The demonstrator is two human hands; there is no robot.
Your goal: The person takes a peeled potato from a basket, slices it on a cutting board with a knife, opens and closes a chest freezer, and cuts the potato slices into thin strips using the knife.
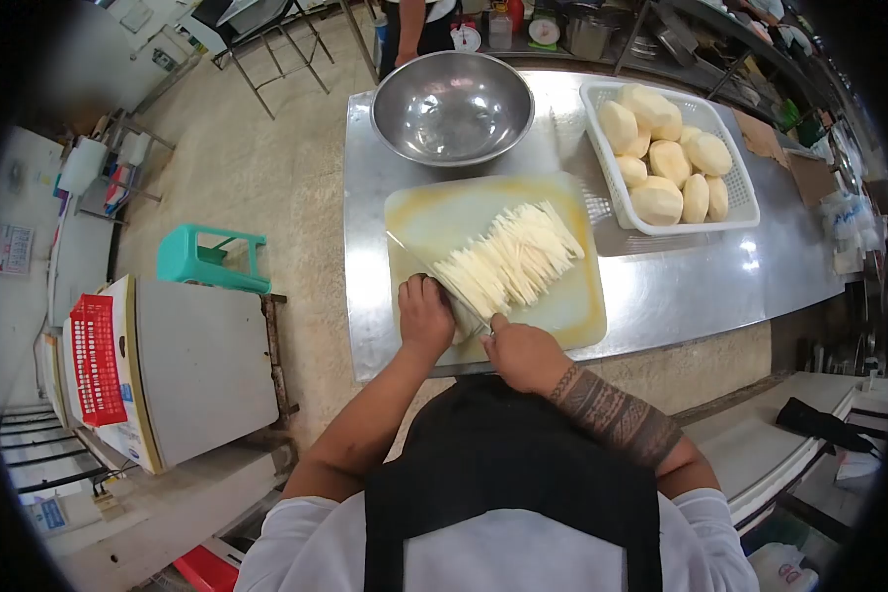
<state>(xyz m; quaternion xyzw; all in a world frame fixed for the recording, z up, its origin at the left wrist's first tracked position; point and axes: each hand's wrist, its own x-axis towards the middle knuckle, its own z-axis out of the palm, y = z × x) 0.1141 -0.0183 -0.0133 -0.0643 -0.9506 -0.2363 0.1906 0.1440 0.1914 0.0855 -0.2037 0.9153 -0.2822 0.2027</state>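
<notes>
My right hand (525, 352) is wrapped round the handle of a kitchen knife (461, 298). The blade slants up and to the left across the cutting board (574, 321), between my left hand and a pile of cut strips. My left hand (425, 314) has its fingers curled close beside the blade, on a pale piece of potato (464, 328) that is mostly hidden. Right of the blade, a long heap of thin potato strips (513, 255) lies across the board.
A steel bowl (452, 109) stands behind the board. To its right, a white plastic basket (676, 229) holds several peeled potatoes (669, 163). All rest on a steel table (661, 281). Another person (416, 30) stands beyond it. A green stool (192, 259) is on the floor at left.
</notes>
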